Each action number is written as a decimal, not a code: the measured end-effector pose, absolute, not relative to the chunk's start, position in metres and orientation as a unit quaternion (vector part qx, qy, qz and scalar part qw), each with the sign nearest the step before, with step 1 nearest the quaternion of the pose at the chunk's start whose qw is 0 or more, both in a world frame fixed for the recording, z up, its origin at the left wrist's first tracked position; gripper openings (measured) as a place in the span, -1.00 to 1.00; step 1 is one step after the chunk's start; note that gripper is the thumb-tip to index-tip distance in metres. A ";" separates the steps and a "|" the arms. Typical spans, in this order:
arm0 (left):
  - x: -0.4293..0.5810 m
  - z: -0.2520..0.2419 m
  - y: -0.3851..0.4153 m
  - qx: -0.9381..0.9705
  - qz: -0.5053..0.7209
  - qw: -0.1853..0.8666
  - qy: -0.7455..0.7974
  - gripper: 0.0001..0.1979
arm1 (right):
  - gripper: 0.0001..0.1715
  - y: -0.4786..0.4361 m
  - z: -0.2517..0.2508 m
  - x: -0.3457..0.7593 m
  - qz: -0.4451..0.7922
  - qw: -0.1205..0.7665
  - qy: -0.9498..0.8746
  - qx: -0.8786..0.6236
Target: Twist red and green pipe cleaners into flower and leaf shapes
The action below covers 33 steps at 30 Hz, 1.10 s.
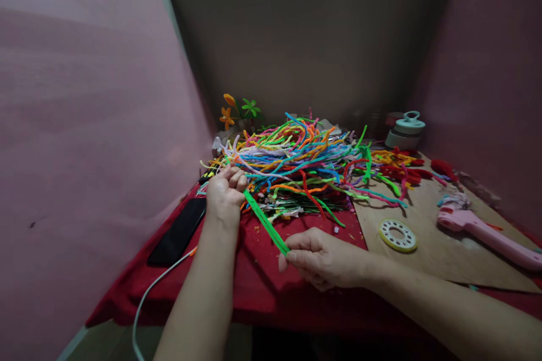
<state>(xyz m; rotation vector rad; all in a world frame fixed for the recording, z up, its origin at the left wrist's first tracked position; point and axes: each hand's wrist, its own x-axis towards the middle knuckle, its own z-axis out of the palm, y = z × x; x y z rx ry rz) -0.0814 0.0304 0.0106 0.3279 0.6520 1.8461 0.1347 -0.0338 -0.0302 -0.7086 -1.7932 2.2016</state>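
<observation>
Stretched between my two hands is a small bundle of bright green pipe cleaners [266, 222], slanting down from left to right. My left hand [227, 192] is closed round its upper part, and a short green end pokes out above the fist. Lower down, the fingers of my right hand [313, 256] pinch the other end. Just beyond the hands lies a big tangled heap of pipe cleaners [296, 152] in many colours. In front of that heap, thin dark green stems [313, 203] lie in a pile.
A red cloth [262, 299] covers the table. On the left rest a black phone [178, 231] and a white cable [141, 304]. A brown board [368, 225] carries a tape roll [398, 236] and a pink glue gun [486, 231]. Behind stand a lidded jar [405, 132] and pipe-cleaner flowers [250, 107].
</observation>
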 end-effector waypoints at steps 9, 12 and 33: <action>-0.082 0.016 0.025 0.174 0.769 0.562 0.248 -0.73 | -0.79 -0.029 -0.033 0.136 0.772 0.063 -0.586 -0.236; -0.084 0.015 0.025 0.183 0.767 0.568 0.235 -0.72 | -0.78 -0.031 -0.032 0.134 0.773 0.087 -0.580 -0.243; -0.086 0.018 0.025 0.303 0.811 0.365 0.341 -0.77 | -0.70 -0.014 -0.028 0.138 0.477 0.135 -0.829 -0.259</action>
